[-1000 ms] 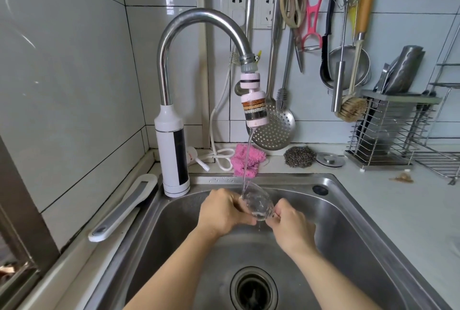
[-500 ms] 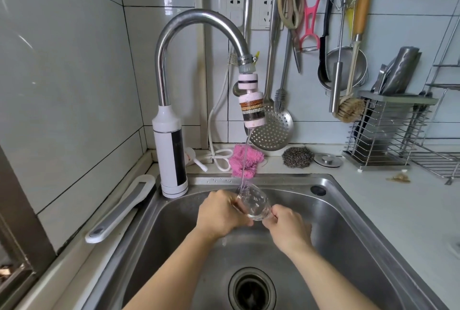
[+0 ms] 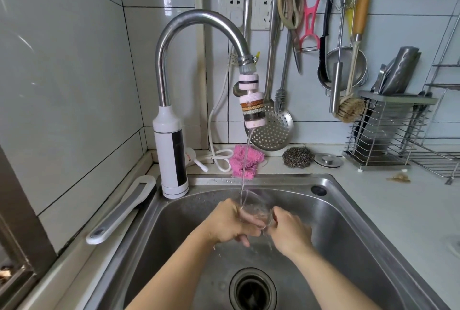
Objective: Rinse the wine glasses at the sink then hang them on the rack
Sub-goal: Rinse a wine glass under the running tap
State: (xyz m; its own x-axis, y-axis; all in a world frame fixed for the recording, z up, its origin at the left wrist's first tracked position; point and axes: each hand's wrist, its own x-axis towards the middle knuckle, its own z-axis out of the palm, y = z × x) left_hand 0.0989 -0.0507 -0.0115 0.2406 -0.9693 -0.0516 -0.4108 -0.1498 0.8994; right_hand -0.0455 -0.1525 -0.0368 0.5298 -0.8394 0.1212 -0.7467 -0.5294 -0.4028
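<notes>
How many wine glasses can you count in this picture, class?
1. The wine glass is held between the left hand and right hand, under the running water, over the sink. Others may be out of view.

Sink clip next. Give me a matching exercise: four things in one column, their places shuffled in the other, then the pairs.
Things
1 wine glass
2 pink cloth
3 steel scourer
4 skimmer

Places
A hanging behind the tap filter
B gripped by the left hand and right hand under the stream
C on the counter beside the round metal lid
D on the counter at the sink's back rim

Pairs: 1-B, 2-D, 3-C, 4-A
</notes>
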